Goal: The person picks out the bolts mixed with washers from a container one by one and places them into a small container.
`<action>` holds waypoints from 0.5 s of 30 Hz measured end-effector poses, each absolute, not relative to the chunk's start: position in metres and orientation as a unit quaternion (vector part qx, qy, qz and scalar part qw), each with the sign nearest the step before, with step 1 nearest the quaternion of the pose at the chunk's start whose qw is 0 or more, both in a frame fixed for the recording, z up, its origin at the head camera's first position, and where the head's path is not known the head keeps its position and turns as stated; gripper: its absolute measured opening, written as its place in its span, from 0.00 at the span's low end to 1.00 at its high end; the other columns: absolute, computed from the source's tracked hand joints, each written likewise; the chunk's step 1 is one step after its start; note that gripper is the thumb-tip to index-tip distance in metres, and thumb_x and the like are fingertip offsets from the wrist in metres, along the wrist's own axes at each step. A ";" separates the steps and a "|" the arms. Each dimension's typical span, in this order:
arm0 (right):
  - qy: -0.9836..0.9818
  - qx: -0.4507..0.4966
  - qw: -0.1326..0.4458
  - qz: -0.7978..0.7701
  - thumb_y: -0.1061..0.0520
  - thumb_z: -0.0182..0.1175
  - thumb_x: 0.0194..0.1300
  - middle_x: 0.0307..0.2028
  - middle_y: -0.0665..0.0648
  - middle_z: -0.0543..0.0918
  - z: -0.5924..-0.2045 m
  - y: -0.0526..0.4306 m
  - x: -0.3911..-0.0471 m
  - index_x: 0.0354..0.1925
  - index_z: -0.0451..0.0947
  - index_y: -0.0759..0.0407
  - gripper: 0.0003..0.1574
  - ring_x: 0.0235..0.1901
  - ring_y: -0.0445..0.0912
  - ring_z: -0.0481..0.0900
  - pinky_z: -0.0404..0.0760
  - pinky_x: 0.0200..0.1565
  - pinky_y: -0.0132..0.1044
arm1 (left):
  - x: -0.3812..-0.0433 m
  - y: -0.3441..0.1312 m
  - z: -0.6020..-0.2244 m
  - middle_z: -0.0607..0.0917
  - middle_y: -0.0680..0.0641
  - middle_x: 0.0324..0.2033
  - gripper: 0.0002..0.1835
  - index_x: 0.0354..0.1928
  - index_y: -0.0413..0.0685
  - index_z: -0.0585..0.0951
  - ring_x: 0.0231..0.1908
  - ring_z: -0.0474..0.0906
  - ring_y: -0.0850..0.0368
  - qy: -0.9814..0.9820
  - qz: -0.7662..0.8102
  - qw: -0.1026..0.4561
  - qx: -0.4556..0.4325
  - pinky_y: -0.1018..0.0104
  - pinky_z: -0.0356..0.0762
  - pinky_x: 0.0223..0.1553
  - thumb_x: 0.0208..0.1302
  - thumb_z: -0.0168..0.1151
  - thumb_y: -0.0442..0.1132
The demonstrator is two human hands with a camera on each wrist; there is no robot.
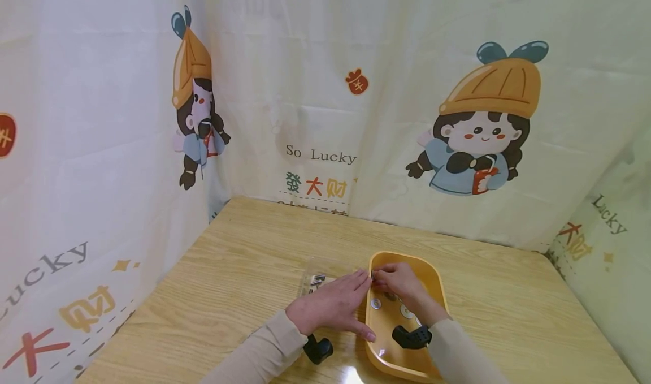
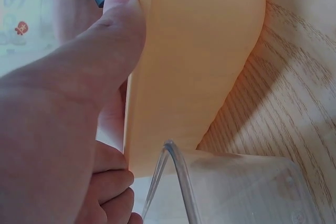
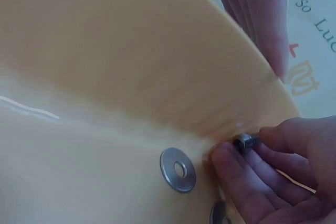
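Note:
A yellow-orange plastic bin (image 1: 407,358) stands on the table. My right hand (image 1: 402,285) reaches inside by its far left wall. Thumb and fingers pinch a small dark metal bolt (image 3: 244,142) with a hollow round head; part of it is hidden by the fingers. Flat metal washers, one of them a wide washer (image 3: 177,170), lie close to this hand on the bin floor. My left hand (image 1: 333,305) rests along the left rim, fingers extended and touching the outside near the far end, thumb over the edge nearer me.
Left of the bin, partly behind my left hand, is a clear plastic box (image 2: 241,182) with small metal parts (image 1: 316,281) in it. Each wrist carries a black strapped device (image 1: 411,337). A printed curtain (image 1: 386,146) closes off the table's far edge.

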State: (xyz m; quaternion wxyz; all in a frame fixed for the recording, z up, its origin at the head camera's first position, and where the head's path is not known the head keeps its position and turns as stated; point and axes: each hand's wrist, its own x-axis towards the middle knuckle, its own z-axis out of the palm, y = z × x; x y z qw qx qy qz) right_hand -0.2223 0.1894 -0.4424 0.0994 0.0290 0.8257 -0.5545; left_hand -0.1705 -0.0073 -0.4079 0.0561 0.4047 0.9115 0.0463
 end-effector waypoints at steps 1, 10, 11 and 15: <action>0.826 0.029 0.100 -0.554 0.61 0.59 0.70 0.38 0.65 0.89 -0.443 0.190 -0.222 0.49 0.80 0.76 0.17 0.38 0.54 0.89 0.88 0.44 0.44 | -0.171 -0.007 -0.408 0.55 0.42 0.77 0.58 0.76 0.39 0.57 0.77 0.50 0.51 0.911 0.046 0.056 0.405 0.63 0.55 0.76 0.57 0.54 0.76; 0.814 0.022 0.105 -0.571 0.62 0.59 0.70 0.37 0.66 0.89 -0.446 0.192 -0.223 0.50 0.80 0.77 0.17 0.37 0.56 0.89 0.88 0.44 0.47 | -0.171 -0.006 -0.409 0.54 0.42 0.77 0.58 0.76 0.39 0.56 0.78 0.49 0.51 0.911 0.053 0.066 0.404 0.62 0.54 0.76 0.57 0.53 0.76; 0.814 0.022 0.105 -0.571 0.62 0.58 0.70 0.37 0.65 0.89 -0.446 0.192 -0.223 0.49 0.80 0.76 0.17 0.37 0.56 0.89 0.88 0.44 0.47 | -0.171 -0.006 -0.409 0.54 0.42 0.78 0.58 0.77 0.40 0.56 0.78 0.49 0.51 0.911 0.055 0.067 0.403 0.62 0.54 0.76 0.57 0.53 0.76; 0.811 0.023 0.103 -0.576 0.63 0.58 0.70 0.36 0.65 0.89 -0.446 0.192 -0.223 0.48 0.80 0.76 0.16 0.36 0.56 0.89 0.88 0.43 0.47 | -0.171 -0.006 -0.408 0.53 0.42 0.78 0.59 0.77 0.40 0.55 0.78 0.49 0.51 0.911 0.062 0.072 0.400 0.62 0.54 0.77 0.57 0.54 0.76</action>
